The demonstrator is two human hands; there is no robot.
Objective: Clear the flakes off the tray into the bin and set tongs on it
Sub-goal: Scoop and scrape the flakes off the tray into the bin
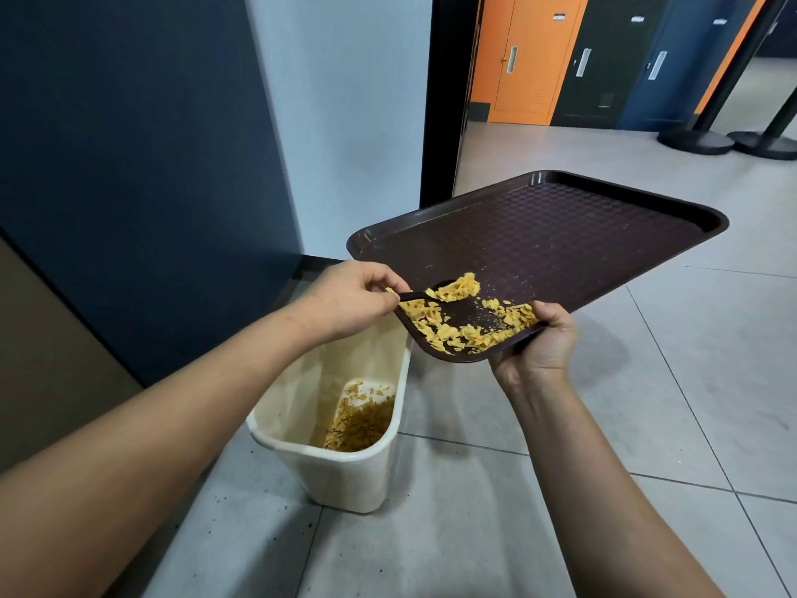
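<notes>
Your dark brown tray tilts over the cream bin, yellow flakes heaped at its low corner, more inside the bin

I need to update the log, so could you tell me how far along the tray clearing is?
Partly done: some flakes already lie in the bin. In hand: the right hand holds the tray tilted while the left hand scrapes flakes with a dark spoon. Left: remaining flakes, then tongs, none visible.

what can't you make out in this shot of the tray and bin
Head view, the only one:
- The black utensil: its handle is inside the left hand and its head is under flakes, so its type is unclear.
- The bin: its far wall hides behind the left hand and the tray.
- Door labels: too small to read.
</notes>
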